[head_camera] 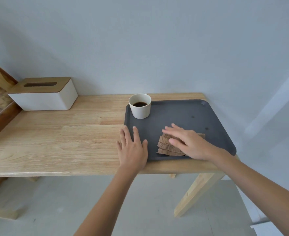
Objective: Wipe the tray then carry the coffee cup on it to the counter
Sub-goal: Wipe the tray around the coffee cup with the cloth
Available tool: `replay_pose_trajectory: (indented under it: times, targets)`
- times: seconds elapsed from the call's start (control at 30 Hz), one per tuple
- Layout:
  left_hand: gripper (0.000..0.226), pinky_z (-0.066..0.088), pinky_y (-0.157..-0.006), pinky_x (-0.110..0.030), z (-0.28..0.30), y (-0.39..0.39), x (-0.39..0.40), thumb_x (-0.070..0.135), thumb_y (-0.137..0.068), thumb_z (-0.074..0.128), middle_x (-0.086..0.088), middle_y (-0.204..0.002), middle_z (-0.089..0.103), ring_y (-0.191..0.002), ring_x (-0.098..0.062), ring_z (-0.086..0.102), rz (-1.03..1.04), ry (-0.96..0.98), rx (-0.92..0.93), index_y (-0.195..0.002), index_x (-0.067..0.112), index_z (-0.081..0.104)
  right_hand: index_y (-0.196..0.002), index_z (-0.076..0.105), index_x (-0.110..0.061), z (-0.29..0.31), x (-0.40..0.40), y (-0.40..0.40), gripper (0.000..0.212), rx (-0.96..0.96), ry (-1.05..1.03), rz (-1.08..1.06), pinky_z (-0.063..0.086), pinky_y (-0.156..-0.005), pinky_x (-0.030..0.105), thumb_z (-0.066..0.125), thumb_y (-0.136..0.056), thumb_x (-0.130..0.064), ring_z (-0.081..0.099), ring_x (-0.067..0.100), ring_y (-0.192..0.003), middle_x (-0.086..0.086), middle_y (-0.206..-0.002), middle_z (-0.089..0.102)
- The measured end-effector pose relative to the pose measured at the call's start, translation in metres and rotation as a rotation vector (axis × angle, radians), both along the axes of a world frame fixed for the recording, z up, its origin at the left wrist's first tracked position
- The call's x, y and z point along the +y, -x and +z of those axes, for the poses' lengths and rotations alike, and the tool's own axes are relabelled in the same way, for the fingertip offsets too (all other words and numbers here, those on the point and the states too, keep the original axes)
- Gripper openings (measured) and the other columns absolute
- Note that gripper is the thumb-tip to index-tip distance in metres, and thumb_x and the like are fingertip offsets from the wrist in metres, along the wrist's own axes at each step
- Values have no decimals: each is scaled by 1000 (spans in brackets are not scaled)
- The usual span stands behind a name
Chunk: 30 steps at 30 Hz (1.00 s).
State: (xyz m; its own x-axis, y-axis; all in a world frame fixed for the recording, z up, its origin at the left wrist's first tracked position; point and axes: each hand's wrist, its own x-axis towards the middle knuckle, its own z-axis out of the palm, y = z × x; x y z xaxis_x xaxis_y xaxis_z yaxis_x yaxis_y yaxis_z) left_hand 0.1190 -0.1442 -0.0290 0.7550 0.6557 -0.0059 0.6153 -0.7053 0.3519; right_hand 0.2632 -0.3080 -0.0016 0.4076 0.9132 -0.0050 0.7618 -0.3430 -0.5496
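Both hands flat, palms down, fingers spread. Left hand (132, 147) rests across the near left edge of the tray (177, 114), part on the tray, part on the wooden table (55, 137); it grips nothing. Right hand (189, 142) presses down on a folded brown cloth (167, 147), which lies on the tray near its front edge. Coffee cup (140, 106), white, with dark coffee inside, stands upright in the tray's far left corner. Two small dark spots show on the tray's right half. Tissue box (43, 96), white with wooden lid, far left by the wall.
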Motion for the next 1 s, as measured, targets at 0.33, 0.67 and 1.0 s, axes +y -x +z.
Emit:
replay_pose_trajectory:
  times: [0.33, 0.67, 1.0]
  targets:
    - [65, 6, -117, -53, -9, 2, 2, 45, -99, 17, -15, -161, -2, -149, -28, -11, -76, -138, 152, -153, 12, 4, -150, 26, -25, -14, 12, -17, 49, -214, 148, 50, 11, -121, 38, 31, -102, -36, 3, 13, -150, -12, -160, 16]
    - [65, 3, -118, -52, -7, 3, 3, 45, -98, 14, -11, -162, -8, -149, -22, -13, -88, -115, 170, -153, 14, 0, -149, 29, -13, -11, 71, -108, 50, -194, 208, -248, 15, -118, 48, 29, -103, -32, 8, 26, -150, 3, -161, 18]
    - [65, 1, -118, -51, -7, 0, 1, 45, -98, 12, -9, -162, -8, -149, -20, -13, -71, -105, 185, -153, 14, -2, -151, 25, -19, -12, 58, -70, 55, -215, 188, -262, 25, -114, 45, 33, -101, -41, 14, 23, -149, 2, -161, 18]
